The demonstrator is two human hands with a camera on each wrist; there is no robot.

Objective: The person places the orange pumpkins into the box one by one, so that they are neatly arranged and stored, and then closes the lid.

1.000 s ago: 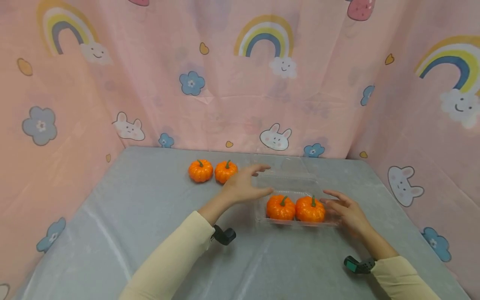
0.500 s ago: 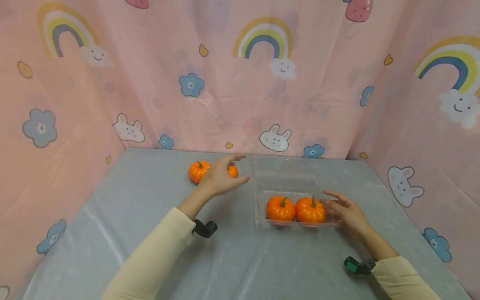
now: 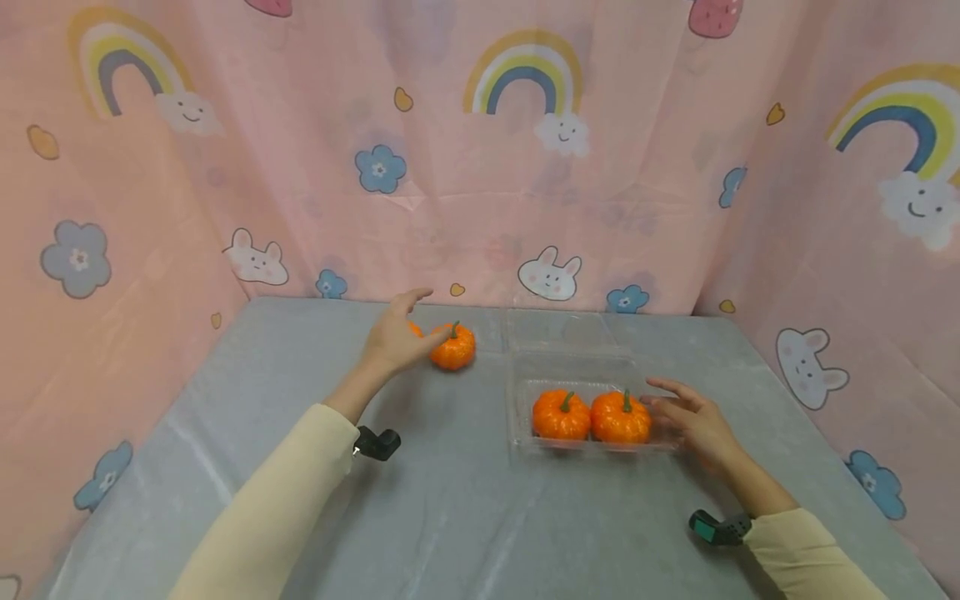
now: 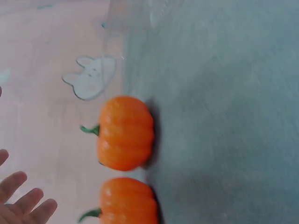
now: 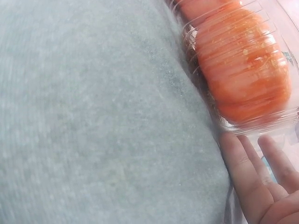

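My left hand (image 3: 392, 340), its fingers spread and holding nothing, is above two small orange pumpkins at the back of the table. In the head view it hides most of the left pumpkin (image 3: 415, 330), while the right pumpkin (image 3: 459, 350) shows beside the thumb. Both stand apart from the left fingers (image 4: 32, 199) in the left wrist view. A clear plastic box (image 3: 596, 447) contains two more pumpkins, a left one (image 3: 561, 417) and a right one (image 3: 621, 418). My right hand (image 3: 699, 427) rests with loosely extended fingers against the box's right end.
The box's clear lid (image 3: 558, 331) is folded back behind it. A grey cloth covers the table (image 3: 465, 517). Pink patterned curtains (image 3: 450, 225) enclose its back and both sides.
My left hand has moved left from beside the box, past the right loose pumpkin, to the left loose one. My right hand has stayed at the box.
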